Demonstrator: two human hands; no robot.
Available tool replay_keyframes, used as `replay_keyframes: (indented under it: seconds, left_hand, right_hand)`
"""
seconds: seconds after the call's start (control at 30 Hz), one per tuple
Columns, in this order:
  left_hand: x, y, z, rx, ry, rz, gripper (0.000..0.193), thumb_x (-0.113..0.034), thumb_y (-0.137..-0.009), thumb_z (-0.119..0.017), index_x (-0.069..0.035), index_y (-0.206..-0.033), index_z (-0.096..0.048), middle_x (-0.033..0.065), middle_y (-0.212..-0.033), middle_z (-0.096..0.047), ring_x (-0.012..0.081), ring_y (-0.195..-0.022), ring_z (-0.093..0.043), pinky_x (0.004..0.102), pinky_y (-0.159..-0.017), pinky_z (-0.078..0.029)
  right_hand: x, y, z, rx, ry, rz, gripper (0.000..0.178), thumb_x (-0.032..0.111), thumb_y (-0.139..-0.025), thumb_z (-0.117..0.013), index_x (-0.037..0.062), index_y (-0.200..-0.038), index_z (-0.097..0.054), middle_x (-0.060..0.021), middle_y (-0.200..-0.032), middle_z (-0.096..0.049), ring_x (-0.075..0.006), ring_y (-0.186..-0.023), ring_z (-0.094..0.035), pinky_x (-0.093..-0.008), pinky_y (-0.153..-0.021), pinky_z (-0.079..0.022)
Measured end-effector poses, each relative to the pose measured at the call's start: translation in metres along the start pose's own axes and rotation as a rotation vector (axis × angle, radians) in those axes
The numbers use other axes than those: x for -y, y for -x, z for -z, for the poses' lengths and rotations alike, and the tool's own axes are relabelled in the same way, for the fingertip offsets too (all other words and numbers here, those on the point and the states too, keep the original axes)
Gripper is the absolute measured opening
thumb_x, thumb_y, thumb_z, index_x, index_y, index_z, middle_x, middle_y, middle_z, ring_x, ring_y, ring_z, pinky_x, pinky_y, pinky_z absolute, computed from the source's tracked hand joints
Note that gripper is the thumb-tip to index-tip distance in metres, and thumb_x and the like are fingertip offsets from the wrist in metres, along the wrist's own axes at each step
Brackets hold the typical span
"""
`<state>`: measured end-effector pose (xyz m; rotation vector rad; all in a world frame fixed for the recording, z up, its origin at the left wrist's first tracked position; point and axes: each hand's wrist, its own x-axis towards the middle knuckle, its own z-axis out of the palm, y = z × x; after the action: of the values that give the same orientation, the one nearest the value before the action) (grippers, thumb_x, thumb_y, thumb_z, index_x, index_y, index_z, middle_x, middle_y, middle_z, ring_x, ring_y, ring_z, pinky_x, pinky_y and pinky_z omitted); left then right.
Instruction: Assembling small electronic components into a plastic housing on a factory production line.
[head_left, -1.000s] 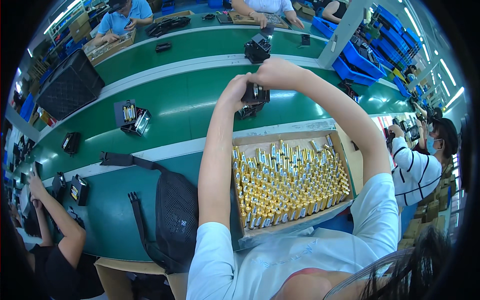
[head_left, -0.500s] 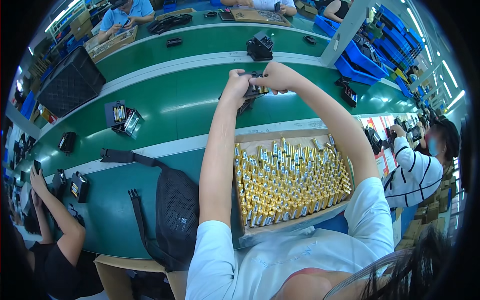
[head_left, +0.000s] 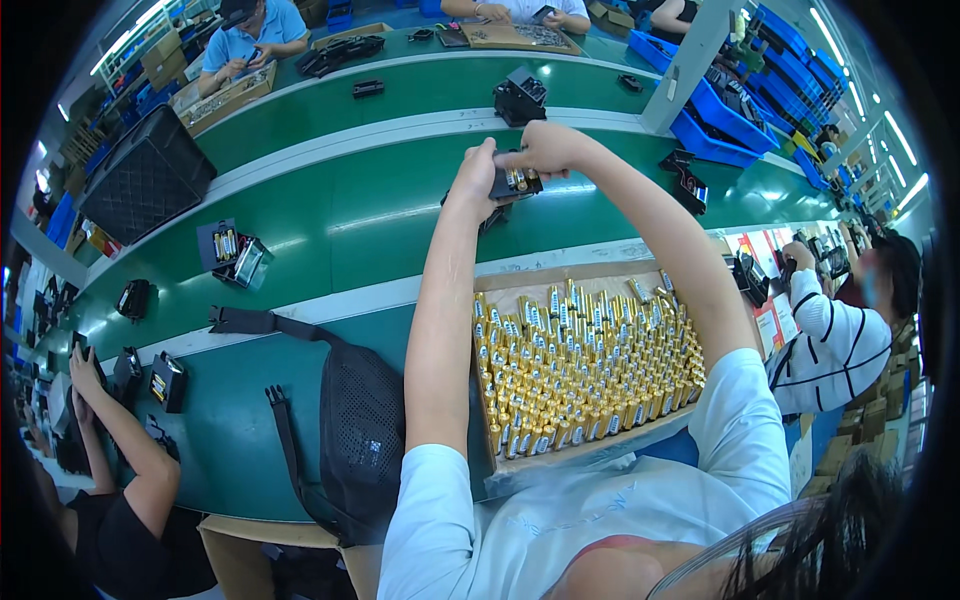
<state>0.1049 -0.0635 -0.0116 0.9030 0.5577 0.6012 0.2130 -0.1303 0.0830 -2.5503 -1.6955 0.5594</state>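
Over the green conveyor at arm's reach, my left hand (head_left: 477, 180) is closed round the side of a black battery case (head_left: 510, 188). Gold batteries (head_left: 517, 180) show in the open compartment of the case. My right hand (head_left: 552, 150) is at the top of the case, its fingers curled and a blurred finger reaching across toward my left hand. Whether a battery is in the right fingers is hidden. Between my forearms lies a shallow cardboard tray (head_left: 510, 462), filled with many gold batteries (head_left: 590, 370) standing and leaning.
Left of the tray lies a black belt bag (head_left: 360, 430). On the conveyor are an open black case with batteries (head_left: 232, 250), another black device (head_left: 521, 96) and one at right (head_left: 686, 185). A metal post (head_left: 690, 65) rises at right. Co-workers sit on both sides and opposite.
My right finger has shifted slightly over the case, which both hands still touch. The whole view has moved a little. A co-worker's hands at left have shifted.
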Motion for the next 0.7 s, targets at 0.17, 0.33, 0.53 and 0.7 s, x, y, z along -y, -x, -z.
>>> replay_keyframes:
  seconds: [0.17,0.33,0.53,0.7]
  left_hand:
    - [-0.002,-0.006,0.005,0.046,0.101,0.04,0.037,-0.021,-0.099,-0.052,-0.004,-0.129,-0.039,0.0204,-0.111,-0.055,0.027,-0.086,-0.062,0.0484,-0.074,-0.056]
    - [0.007,0.008,0.002,0.023,-0.139,-0.071,0.054,0.002,-0.085,-0.062,-0.004,-0.133,-0.037,0.0218,-0.112,-0.054,0.0287,-0.088,-0.064,0.0462,-0.075,-0.057]
    - [0.006,-0.002,0.008,0.015,-0.281,-0.114,0.071,0.015,-0.073,-0.065,-0.004,-0.134,-0.035,0.0243,-0.114,-0.054,0.0273,-0.088,-0.065,0.0396,-0.069,-0.057]
    - [0.004,-0.006,0.013,-0.043,-0.233,-0.151,0.067,0.01,-0.077,-0.063,-0.003,-0.136,-0.035,0.0248,-0.115,-0.052,0.0327,-0.093,-0.065,0.0404,-0.074,-0.06]
  right_hand:
    - [-0.032,-0.008,-0.006,-0.187,-0.376,0.162,0.034,0.031,-0.086,-0.065,-0.0015,-0.078,-0.072,-0.0073,-0.06,-0.063,-0.0149,-0.047,-0.055,-0.0275,-0.049,-0.049]
    - [-0.033,-0.003,-0.022,-0.435,-0.266,0.265,0.023,0.018,-0.083,-0.064,0.0022,-0.094,-0.075,-0.0078,-0.074,-0.07,-0.0135,-0.063,-0.062,-0.0263,-0.062,-0.052]
    - [-0.027,-0.006,-0.037,-0.385,-0.729,0.213,0.023,0.014,-0.085,-0.067,0.0002,-0.102,-0.074,-0.0065,-0.084,-0.071,-0.0131,-0.076,-0.063,-0.0263,-0.07,-0.051]
    - [-0.019,-0.006,-0.054,-0.639,-0.723,0.236,0.022,0.013,-0.085,-0.067,0.0011,-0.102,-0.074,-0.0052,-0.084,-0.071,-0.0139,-0.077,-0.063,-0.0252,-0.07,-0.05]
